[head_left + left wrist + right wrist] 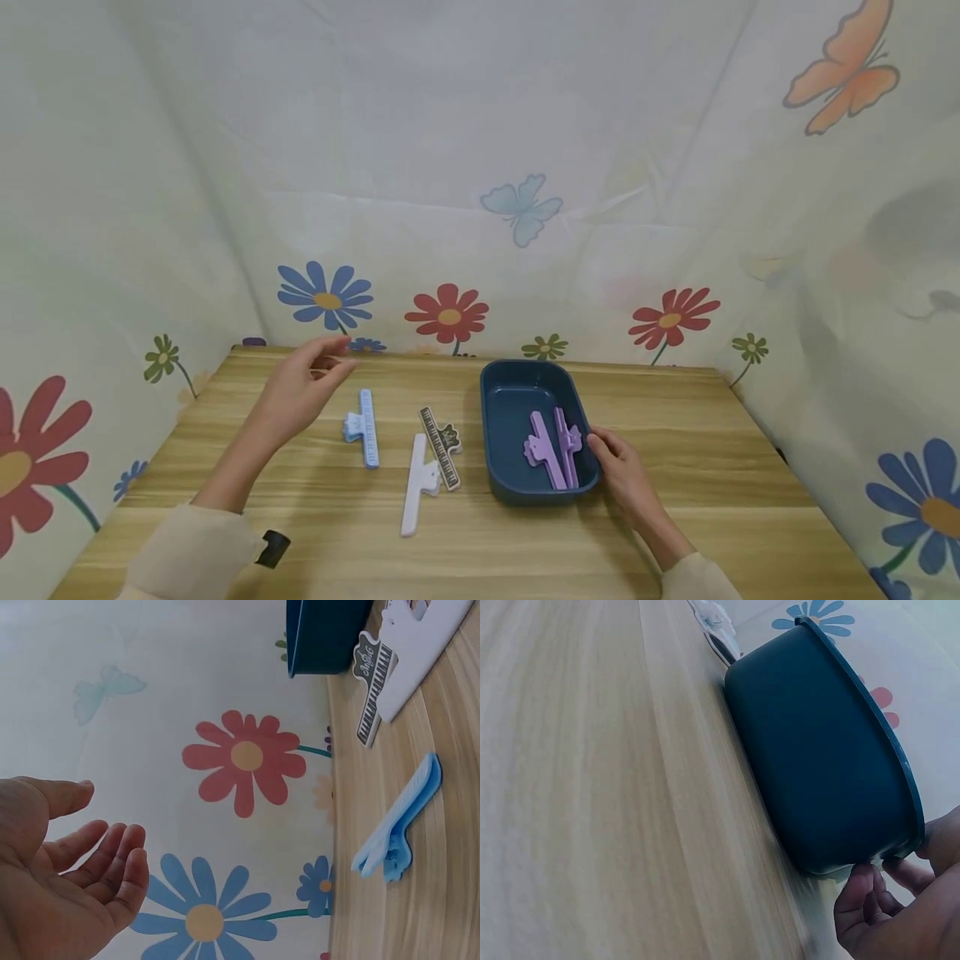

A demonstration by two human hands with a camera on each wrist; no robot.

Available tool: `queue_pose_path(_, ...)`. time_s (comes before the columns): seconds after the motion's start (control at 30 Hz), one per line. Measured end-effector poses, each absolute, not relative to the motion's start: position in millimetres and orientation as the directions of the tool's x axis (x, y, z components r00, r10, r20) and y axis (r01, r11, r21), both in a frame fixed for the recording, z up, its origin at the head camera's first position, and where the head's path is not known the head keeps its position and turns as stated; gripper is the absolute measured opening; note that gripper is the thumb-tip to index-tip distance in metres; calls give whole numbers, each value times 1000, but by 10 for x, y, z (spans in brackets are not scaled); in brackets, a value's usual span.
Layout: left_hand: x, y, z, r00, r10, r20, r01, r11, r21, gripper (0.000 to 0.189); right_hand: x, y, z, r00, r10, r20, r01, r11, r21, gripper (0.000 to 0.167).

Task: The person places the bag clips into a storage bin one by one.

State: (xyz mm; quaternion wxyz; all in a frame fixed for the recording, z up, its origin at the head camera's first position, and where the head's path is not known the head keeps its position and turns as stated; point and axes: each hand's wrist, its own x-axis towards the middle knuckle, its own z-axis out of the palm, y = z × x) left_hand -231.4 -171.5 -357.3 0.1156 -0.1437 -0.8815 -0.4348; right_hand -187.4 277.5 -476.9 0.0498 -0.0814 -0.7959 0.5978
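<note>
My left hand point(303, 387) is raised over the table's left part, fingers loosely bent and holding nothing; the left wrist view shows the palm of the hand point(71, 877). Nearest to it lies a light blue bag clip point(367, 429). Further right, a white bag clip point(411, 492) lies against a black-and-white clip with a piano-key pattern point(440, 450). My right hand point(630, 479) grips the right side of a dark blue plastic bin point(491, 467) at its rim, with curled fingers point(855, 900) low against the wall. Two purple clips point(546, 450) lie inside the bin.
The wood-grain table point(337, 542) ends at the back against a pale curtain point(420, 125) printed with flowers and butterflies. Curtain also hangs on the left and right sides. A black band point(273, 549) shows by the left sleeve point(191, 554).
</note>
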Motion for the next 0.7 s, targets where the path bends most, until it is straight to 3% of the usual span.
queue_pose_path(0.7, -2526, -1940, -4158, -967, 136, 217, 254, 627, 737, 50, -1878, 2778, -4787, -983, 185, -13, 65, 277, -959, 46)
